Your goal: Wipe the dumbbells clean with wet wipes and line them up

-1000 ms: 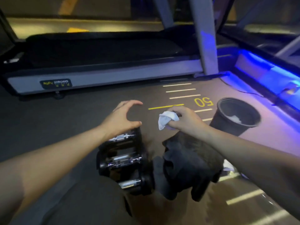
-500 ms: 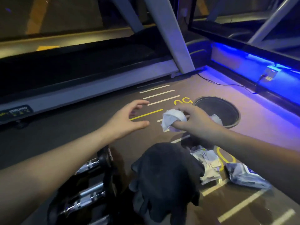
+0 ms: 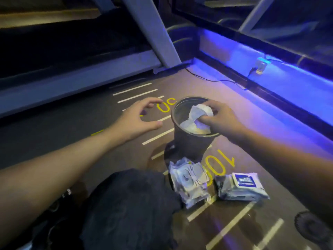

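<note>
Right under your forearms there's a dark bundle of black cloth (image 3: 131,210), and down by your left elbow the frame is too dark to make out any dumbbells for sure, so I can't tell where they sit. Just below your right forearm you've got two wet wipe packs on the floor: the crumpled opened one (image 3: 189,181) nearer the cloth, and the one with the blue label (image 3: 241,186) just beside it to the right. A dark round thing (image 3: 311,226) peeks in at the lower right edge, can't tell what it is. Further out, your right hand (image 3: 219,118) is pinching a scrunched white wipe (image 3: 200,111) between thumb and fingers, held right over the mouth of the black bin (image 3: 189,141), which already has white wipes inside. Your left hand (image 3: 138,120) hovers just left of the bin, fingers loosely curved, holding nothing. Past both hands there's the yellow floor marking (image 3: 166,105), then the treadmill (image 3: 81,74) and the blue light strip (image 3: 288,76) off to the right
</note>
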Action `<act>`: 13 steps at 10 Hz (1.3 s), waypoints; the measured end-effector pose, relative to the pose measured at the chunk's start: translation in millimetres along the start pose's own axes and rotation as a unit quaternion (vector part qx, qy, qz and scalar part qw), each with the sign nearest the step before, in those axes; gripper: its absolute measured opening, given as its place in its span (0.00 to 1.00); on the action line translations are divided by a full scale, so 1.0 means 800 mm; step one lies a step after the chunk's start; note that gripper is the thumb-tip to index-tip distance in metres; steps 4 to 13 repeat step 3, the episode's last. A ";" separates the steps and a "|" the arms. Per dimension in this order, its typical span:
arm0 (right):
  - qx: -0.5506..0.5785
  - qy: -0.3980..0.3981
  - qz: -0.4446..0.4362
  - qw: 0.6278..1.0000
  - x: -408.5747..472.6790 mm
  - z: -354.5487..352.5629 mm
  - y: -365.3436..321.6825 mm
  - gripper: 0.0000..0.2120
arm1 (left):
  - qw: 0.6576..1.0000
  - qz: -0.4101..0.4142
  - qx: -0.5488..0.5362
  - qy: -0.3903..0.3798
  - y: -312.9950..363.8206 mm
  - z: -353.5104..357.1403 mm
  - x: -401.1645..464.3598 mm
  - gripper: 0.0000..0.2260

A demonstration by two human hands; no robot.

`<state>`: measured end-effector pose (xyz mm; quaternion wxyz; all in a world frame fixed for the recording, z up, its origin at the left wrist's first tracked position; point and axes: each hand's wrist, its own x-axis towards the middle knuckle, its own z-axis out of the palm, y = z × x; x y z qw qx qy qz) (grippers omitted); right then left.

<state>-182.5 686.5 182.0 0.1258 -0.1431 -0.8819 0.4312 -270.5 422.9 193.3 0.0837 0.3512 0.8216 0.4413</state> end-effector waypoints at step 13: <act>-0.071 0.010 0.102 0.992 0.069 -0.013 0.046 0.37 | 0.999 -0.017 0.035 -0.026 0.020 0.038 0.073 0.30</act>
